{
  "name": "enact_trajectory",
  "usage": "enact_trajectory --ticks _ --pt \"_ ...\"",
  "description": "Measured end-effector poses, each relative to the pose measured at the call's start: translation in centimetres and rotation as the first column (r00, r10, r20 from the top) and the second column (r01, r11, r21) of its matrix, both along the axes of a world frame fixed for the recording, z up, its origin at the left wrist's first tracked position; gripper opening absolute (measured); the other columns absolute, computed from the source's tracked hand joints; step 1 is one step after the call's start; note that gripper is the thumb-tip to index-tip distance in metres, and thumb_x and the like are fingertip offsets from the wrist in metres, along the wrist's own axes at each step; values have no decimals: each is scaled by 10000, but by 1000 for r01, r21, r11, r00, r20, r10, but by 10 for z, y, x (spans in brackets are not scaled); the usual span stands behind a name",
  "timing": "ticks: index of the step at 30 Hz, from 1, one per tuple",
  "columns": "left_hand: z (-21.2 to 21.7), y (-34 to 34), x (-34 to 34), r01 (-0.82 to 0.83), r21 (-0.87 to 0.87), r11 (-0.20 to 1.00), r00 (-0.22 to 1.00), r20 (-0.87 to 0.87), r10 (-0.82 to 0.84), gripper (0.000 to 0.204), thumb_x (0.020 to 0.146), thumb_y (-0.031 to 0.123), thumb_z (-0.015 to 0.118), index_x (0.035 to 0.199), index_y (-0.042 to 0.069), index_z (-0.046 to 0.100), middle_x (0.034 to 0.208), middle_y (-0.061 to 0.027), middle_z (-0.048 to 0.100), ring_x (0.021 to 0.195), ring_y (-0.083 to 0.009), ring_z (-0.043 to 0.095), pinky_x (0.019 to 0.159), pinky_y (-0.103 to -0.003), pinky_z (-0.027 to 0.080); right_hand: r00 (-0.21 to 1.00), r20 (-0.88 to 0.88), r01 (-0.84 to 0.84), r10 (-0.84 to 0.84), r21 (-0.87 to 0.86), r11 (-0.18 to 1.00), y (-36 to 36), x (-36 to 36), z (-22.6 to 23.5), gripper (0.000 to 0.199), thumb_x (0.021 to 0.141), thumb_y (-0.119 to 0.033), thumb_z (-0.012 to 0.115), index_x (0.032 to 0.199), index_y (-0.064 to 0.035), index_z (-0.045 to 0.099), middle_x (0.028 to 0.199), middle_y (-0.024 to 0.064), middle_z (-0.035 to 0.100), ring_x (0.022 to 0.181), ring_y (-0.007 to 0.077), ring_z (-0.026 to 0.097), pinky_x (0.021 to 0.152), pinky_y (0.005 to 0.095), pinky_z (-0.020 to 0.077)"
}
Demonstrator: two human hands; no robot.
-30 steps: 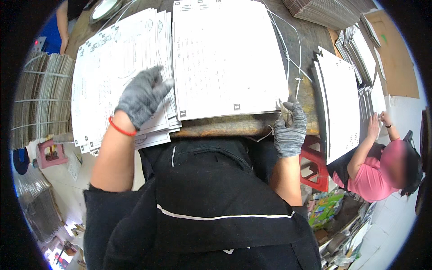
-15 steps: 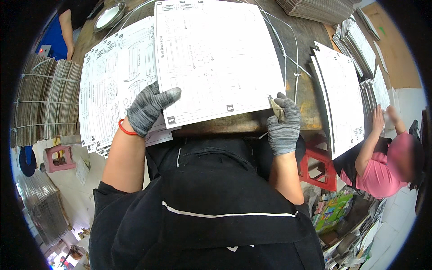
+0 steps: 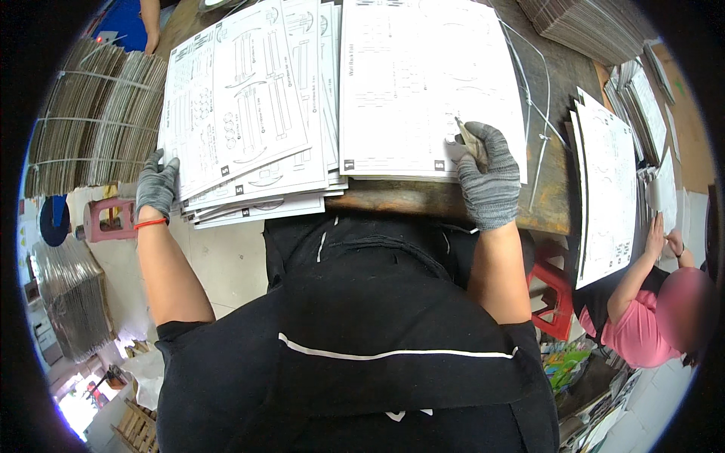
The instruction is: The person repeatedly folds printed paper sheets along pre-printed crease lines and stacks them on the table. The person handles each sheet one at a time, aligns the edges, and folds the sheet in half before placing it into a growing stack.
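The left hand [image 3: 156, 187], in a grey glove with a red band at the wrist, grips the left edge of the fanned left stack [image 3: 245, 121] of printed sheets, fingers curled around the edge. This stack lies at the near edge of the table [image 3: 551, 189], overhanging it slightly. The right hand [image 3: 487, 177], also gloved in grey, rests on the near right corner of the right stack [image 3: 423, 83], its fingers bent and pinching a small brownish object [image 3: 470, 140] against the top sheet; what the object is cannot be told. The two stacks lie just beside each other, the left one's sheets tucked partly under the right. A thin wire [image 3: 540, 113] loops over the table right of the hand. Further right, a third stack [image 3: 604, 189] sits by a person in pink [image 3: 642, 325]. Bundled cardboard [image 3: 91, 121] stands left of the table.
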State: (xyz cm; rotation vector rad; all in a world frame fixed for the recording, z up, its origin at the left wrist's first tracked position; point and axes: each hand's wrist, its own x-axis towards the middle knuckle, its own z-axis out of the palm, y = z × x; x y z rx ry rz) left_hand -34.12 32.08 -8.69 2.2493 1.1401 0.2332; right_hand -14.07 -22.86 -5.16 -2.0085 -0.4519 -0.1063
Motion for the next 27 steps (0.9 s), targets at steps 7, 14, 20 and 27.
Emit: enact_trajectory --ticks 7,14,20,27 --pt "70 -103 100 297 357 886 940 52 -337 601 872 357 722 1345 35 540 1333 -167 566 1235 -276 534 1040 -357 418 996 -68 48 -57 -133 990 10 7 0 265 854 -74 652 1112 -14 638 945 156 708 895 241 700 823 324 542" --pt "73 -272 278 708 508 490 441 223 -869 586 863 451 620 1295 57 574 1363 -241 519 1303 -366 458 1110 -408 345 987 -107 102 -124 -190 976 18 13 -11 269 852 -110 676 1100 -5 660 961 177 717 867 244 705 813 335 546" --pt "53 -334 332 858 268 438 496 -209 -843 762 907 604 457 1492 123 367 1570 -171 286 1456 -317 257 1180 -462 194 985 -116 104 -127 -181 978 26 9 -4 234 863 -76 671 1077 18 674 952 151 722 869 168 693 815 302 542" --pt "39 -333 338 837 305 454 517 -172 -838 765 907 614 430 1492 125 374 1568 -163 303 1455 -294 273 1190 -447 160 1000 -7 25 -28 -292 956 51 21 -1 215 861 -128 683 1042 -12 685 939 171 710 844 274 705 802 338 541"
